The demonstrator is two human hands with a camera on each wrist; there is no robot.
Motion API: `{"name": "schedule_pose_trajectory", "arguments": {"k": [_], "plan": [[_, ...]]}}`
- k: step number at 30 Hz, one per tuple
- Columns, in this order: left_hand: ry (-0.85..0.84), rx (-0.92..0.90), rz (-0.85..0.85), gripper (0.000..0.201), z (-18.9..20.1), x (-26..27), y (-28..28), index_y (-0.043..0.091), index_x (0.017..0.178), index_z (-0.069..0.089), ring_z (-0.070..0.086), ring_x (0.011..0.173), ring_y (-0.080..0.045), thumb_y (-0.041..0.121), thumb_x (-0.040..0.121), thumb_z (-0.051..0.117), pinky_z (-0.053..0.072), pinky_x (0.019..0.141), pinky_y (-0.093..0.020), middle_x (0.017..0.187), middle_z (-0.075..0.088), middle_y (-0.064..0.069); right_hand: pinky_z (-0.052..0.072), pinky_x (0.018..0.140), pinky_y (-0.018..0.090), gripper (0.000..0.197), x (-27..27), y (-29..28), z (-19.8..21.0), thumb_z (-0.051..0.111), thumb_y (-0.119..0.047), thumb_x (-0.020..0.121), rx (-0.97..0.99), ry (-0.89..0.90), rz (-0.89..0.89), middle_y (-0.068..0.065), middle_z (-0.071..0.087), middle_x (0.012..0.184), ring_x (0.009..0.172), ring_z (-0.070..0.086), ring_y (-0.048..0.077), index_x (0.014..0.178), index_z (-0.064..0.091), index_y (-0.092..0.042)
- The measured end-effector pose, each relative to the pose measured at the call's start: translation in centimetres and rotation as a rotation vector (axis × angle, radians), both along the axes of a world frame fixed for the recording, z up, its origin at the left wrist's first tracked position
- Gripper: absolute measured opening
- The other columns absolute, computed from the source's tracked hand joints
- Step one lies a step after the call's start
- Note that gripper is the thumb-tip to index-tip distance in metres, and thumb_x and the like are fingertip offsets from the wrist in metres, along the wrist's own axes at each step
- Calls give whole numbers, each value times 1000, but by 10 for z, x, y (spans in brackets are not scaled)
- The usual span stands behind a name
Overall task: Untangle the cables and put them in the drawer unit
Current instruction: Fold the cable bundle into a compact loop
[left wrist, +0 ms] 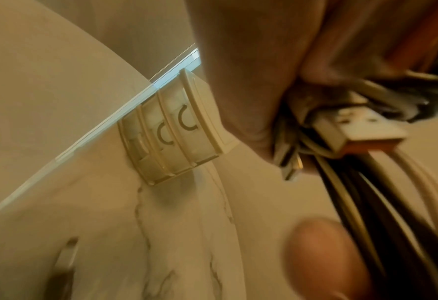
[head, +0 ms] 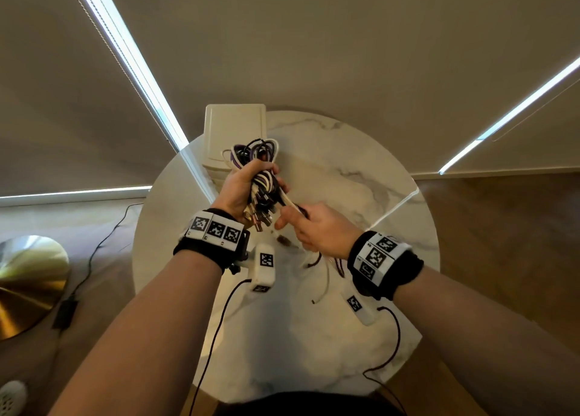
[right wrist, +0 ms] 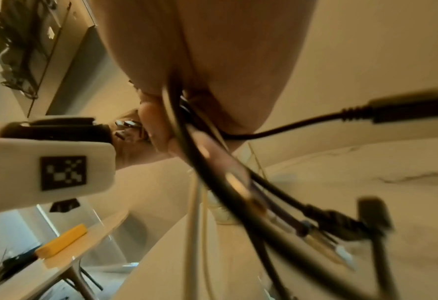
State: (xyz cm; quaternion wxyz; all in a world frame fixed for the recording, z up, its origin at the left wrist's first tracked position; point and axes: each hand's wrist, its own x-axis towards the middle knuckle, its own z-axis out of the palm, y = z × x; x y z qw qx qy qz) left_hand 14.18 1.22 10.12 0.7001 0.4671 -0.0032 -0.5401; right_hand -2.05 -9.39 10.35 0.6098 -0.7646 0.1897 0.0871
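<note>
The left hand, raised palm-up, clenched a tangled bundle of white, black and purple cables. Just beside it the right hand pinched several strands hanging below. Beyond the left hand's fingers stood the cream plastic drawer unit on the round marble table.

Both bare forearms extend forward, each wrist banded with a black strap carrying square markers. Left hand, palm turned inward, fingers curled tightly round a bundle of cables. Right hand, just beside it, pinches several strands between thumb and fingers.
</note>
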Motion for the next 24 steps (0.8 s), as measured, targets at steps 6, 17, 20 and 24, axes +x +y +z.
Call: {"name": "schedule_pose_trajectory", "arguments": {"k": [6,17,20,24], "plan": [[0,52,-209,16,4,17,16,9,97,63,64,65,-16,19,87,70,58,68,-31,81,61,-5,43,57,36,57,-11,-21,7,45,-65,98,-217,17,37,-1,53,58,53,46,16,80,69,-17],[-379,209,-532,12,32,-17,16,6,94,71,68,65,-10,3,98,60,55,58,-20,73,72,-2,34,56,18,31,10,-31,39,47,-25,106,-535,49,329,-8,51,67,58,49,3,76,54,-29],[-318,223,-465,13,25,-19,18,2,103,72,72,81,-17,4,96,62,61,70,-25,88,76,-10,45,62,27,30,8,-27,39,42,-29,108,-486,14,175,-5,59,74,64,53,7,95,63,-12],[-330,188,-597,25,32,-21,11,7,90,75,75,75,-15,-2,99,54,59,66,-21,80,79,-5,47,60,27,18,5,-20,33,42,-29,107,-391,36,34,1,66,86,73,63,16,119,46,-16]]}}
